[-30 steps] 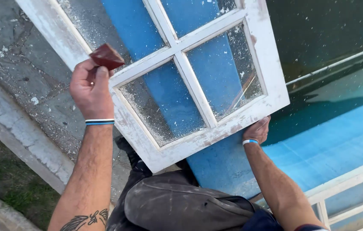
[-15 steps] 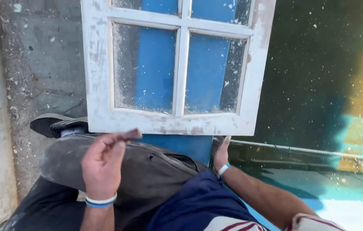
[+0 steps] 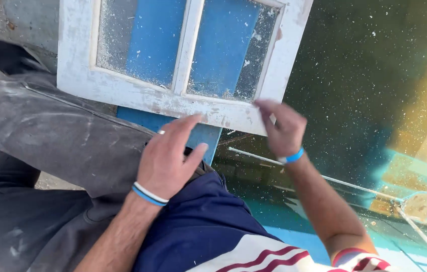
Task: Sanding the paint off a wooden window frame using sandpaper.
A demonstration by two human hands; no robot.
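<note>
A white, paint-worn window frame (image 3: 138, 98) with dusty glass panes lies in the upper middle, over a blue board (image 3: 206, 136). My left hand (image 3: 170, 156) hovers over my thigh just below the frame's bottom rail. Its fingers are spread and nothing shows in it; it wears a ring and a blue and white wristband. My right hand (image 3: 284, 128), with a blue wristband, is curled on the frame's lower right corner, fingertips on the bottom rail. The hand is slightly blurred.
My grey trouser leg (image 3: 57, 131) and black shoe (image 3: 7, 55) lie at the left on concrete floor (image 3: 27, 20). A dark, speckled glossy sheet (image 3: 364, 75) fills the right. A thin white strip (image 3: 253, 156) and another pale frame (image 3: 420, 206) lie lower right.
The brown block my left hand held is no longer in view, and that hand has opened and moved toward the frame's bottom rail. My right hand shifted up onto the lower right corner.
</note>
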